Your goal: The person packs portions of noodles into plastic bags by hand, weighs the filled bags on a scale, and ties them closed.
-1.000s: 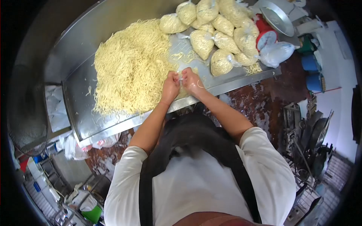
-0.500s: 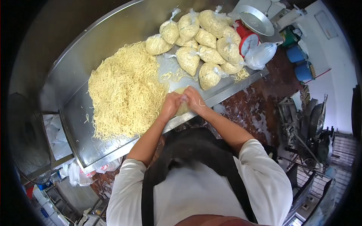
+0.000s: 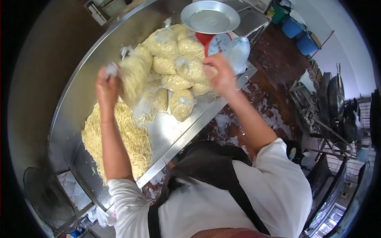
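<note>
My left hand (image 3: 108, 85) is closed on the knotted top of a clear bag of noodles (image 3: 133, 77), which hangs blurred beside the piled bags. Over the right side of the pile, near the red scale (image 3: 218, 43), is my right hand (image 3: 220, 73); its fingers are bent and smeared by motion, and whether they hold anything cannot be made out. Several filled bags (image 3: 162, 43) lie heaped on the metal table (image 3: 164, 129). A loose mound of yellow noodles (image 3: 115, 139) is partly hidden behind my left forearm.
A round metal pan (image 3: 210, 16) sits on top of the scale. Beside the scale lies a pale plastic bag (image 3: 239, 53). Blue buckets (image 3: 307, 43) stand on the wet floor at the upper right, and a fan (image 3: 49, 198) is at the lower left.
My hands were together at the bag by the table's front edge. They are now apart; the left has lifted the bag up and leftward, the right has moved toward the scale. The view has shifted.
</note>
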The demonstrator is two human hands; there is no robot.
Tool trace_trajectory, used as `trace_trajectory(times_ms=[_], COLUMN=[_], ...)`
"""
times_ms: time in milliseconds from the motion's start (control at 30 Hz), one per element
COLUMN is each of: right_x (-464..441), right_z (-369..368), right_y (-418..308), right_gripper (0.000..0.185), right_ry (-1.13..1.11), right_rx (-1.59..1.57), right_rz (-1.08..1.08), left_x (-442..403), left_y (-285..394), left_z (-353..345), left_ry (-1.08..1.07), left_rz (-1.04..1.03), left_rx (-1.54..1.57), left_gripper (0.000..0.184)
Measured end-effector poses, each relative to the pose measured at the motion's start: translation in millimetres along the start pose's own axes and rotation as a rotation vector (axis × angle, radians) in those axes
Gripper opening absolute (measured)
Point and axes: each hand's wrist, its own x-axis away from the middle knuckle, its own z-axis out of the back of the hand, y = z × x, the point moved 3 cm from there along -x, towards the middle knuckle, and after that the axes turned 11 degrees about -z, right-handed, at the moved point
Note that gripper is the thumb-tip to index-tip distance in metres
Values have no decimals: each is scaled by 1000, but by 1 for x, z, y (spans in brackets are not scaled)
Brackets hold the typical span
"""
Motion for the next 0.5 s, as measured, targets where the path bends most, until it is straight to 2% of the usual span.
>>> trace_trajectory(times_ms=[67, 133, 200, 300, 433, 500], right_x=[-22, -40, -56, -72, -84, -83], right_z=[54, 86, 95, 93, 94, 95], right_y=[45, 99, 129, 163, 154, 158], right_gripper=[27, 34, 40, 40, 27, 25], right_ry=[159, 230, 248, 147, 43, 96], right_rx=[179, 354, 425, 460, 354, 296], right_rz=[-133, -146, -132, -117, -181, -144], left_x=[-54, -93, -118, -122, -94, -72], left_y=[-1, -21, -47, -112, -71, -24], left_z=[-13, -33, -60, -105, -144, -150], left_ry=[-7, -32, -77, -188, -32, -16], left_rz=[-77, -136, -122, -54, -69, -48], left_rx=[-102, -240, -443, -442, -286, -141], left_gripper=[15, 16, 18, 30, 48, 53])
